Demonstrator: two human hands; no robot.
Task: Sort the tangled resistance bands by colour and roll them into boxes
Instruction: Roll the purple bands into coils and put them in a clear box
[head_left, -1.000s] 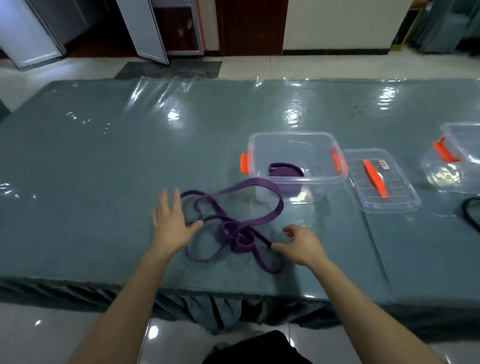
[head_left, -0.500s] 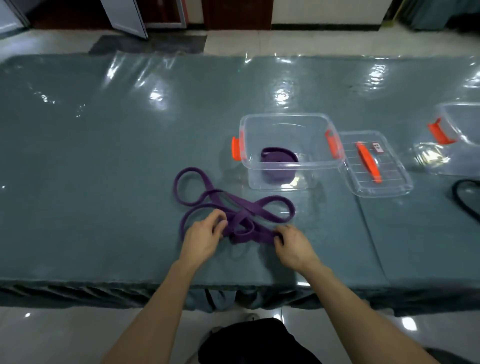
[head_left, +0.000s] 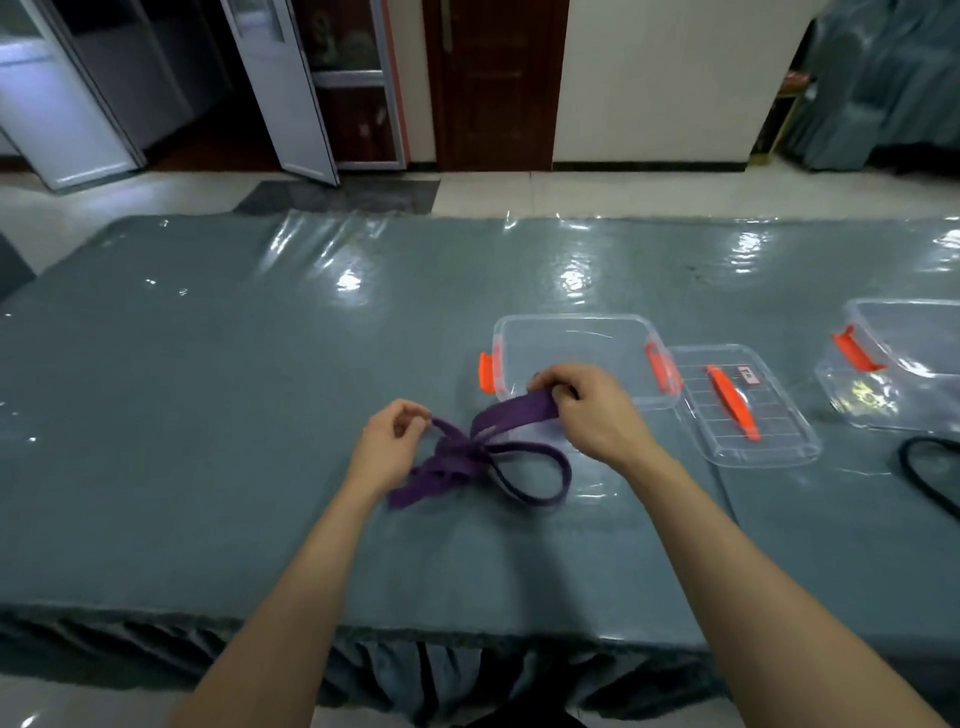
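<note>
Centrally, a tangled purple band (head_left: 519, 415) is held over the worktop (head_left: 208, 415): one strand is pinched by the left hand (head_left: 387, 447), another clamped in the right hand's (head_left: 592, 410) curled fingers (head_left: 550, 376), near a clear box (head_left: 571, 332).

The worktop (head_left: 208, 415) fills the width of the view, its near edge toward the person. The tangled band (head_left: 462, 460) lies on it right of centre, one loop flat on the surface to the right of the knot. The left hand (head_left: 387, 447) is at the knot's left and pinches a strand. The right hand (head_left: 592, 405) is behind and right of the knot, holding a strand raised in front of the open box (head_left: 571, 338). That box stands just behind the band. The lid (head_left: 779, 431) lies flat just beside the box's right end. Farther right, a second box (head_left: 909, 364) stands at the view's edge. Another band (head_left: 906, 465) lies in front of it, partly out of view. Floor and doors are behind the worktop.
</note>
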